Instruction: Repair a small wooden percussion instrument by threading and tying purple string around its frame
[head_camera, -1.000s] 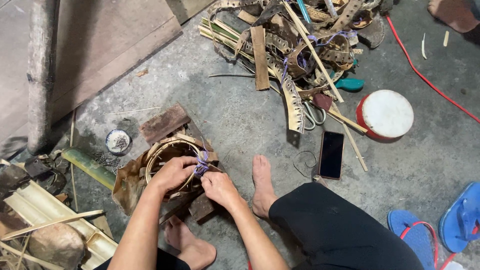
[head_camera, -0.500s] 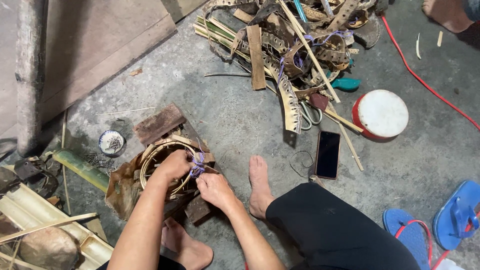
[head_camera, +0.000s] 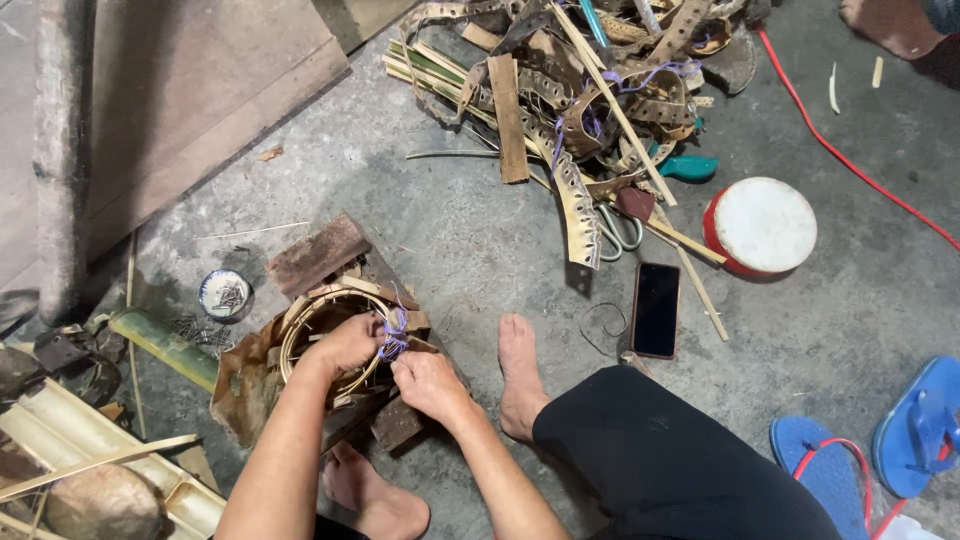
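Both grips, left hand (head_camera: 345, 345) and right hand (head_camera: 428, 382), pinched on purple string (head_camera: 395, 325) at bamboo hoop (head_camera: 300, 335) lying flat, wood scraps (head_camera: 315, 255) just behind, phone (head_camera: 656, 310) well right.

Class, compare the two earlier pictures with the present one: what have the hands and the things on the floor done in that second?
Hardly anything moved. The left hand still grips the bamboo hoop, and the right hand still works the purple string at the hoop's rim, fingers shifting only slightly. Phone, red drum and strip pile lie as before; only the camera view drifted a little.
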